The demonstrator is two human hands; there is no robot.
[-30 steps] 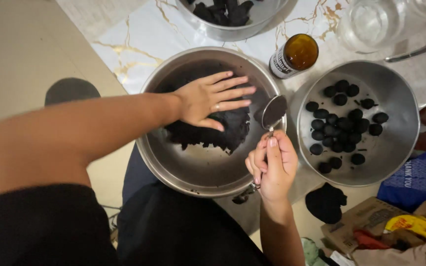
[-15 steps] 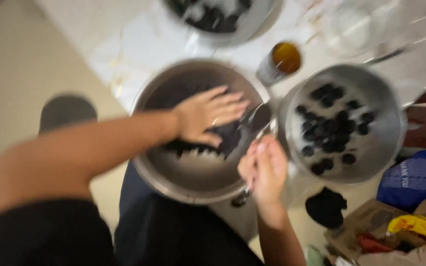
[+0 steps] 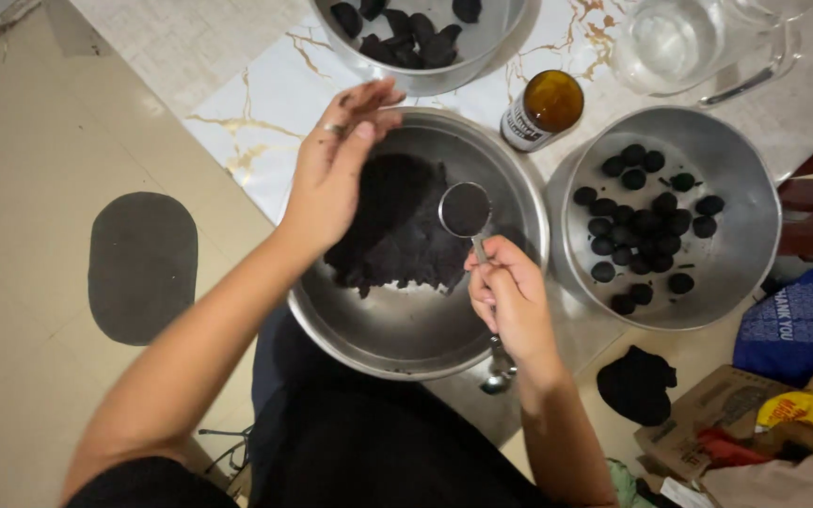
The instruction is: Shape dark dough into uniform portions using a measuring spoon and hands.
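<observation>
A big steel bowl (image 3: 397,329) in front of me holds a heap of black dough (image 3: 397,230). My right hand (image 3: 510,296) grips the handle of a metal measuring spoon (image 3: 465,209), whose round cup sits level, filled with black dough, above the heap. My left hand (image 3: 336,169) hovers over the bowl's left rim, fingers together and smeared black, a ring on one finger, holding nothing. To the right, another steel bowl (image 3: 745,254) contains several rolled black balls (image 3: 642,226).
A brown jar (image 3: 543,111) stands between the two bowls. A third steel bowl (image 3: 491,47) with dark pieces and a clear glass jug (image 3: 679,42) sit at the far edge. A black cloth (image 3: 637,384), cardboard and bags lie at lower right. A dark oval mat (image 3: 141,265) is on the floor.
My left hand lifted off the dough and drew back toward the bowl's left rim. The spoon moved from the right rim to over the heap, now filled with dough.
</observation>
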